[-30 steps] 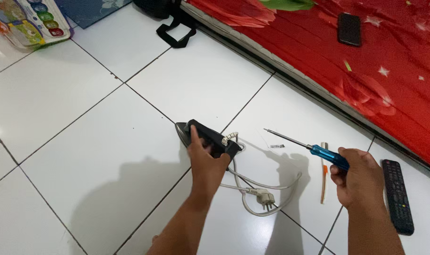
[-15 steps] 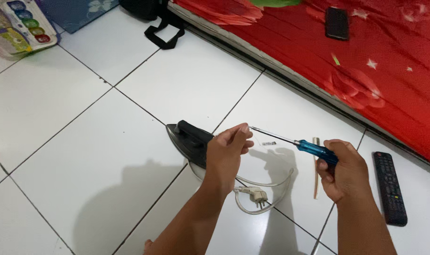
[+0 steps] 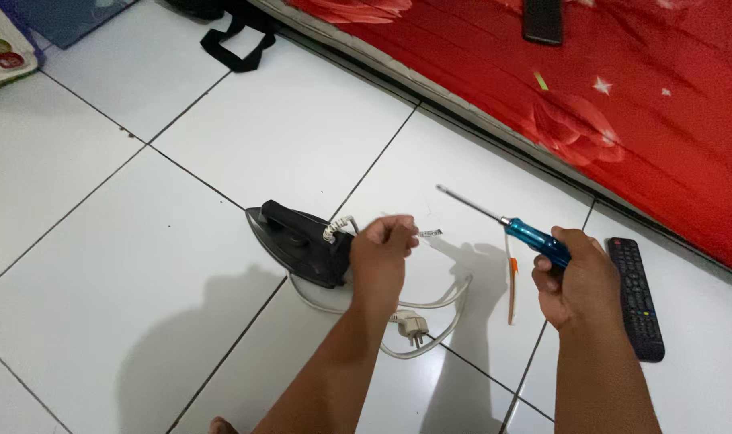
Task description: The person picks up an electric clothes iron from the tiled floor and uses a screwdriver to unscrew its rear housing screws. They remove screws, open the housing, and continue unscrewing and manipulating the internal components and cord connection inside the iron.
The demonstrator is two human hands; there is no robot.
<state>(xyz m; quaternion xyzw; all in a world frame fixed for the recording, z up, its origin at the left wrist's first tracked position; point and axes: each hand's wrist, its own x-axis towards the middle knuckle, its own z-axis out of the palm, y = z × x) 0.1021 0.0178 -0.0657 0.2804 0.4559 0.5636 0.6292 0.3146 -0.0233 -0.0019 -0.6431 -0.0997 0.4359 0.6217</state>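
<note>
Head view: at frame centre the left hand (image 3: 382,249) is clenched on something small beside the black iron (image 3: 301,241) on the floor (image 3: 141,241). Lower right, the right hand (image 3: 579,281) grips a blue screwdriver (image 3: 535,239), with a remote (image 3: 635,297) just beside it.

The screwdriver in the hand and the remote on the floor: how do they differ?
The screwdriver has a clear blue handle and thin metal shaft; the remote is flat, black and covered in buttons. The screwdriver is held up in the right hand, tip pointing up-left; the remote lies untouched on the white tile floor. Both are long and narrow.
</note>
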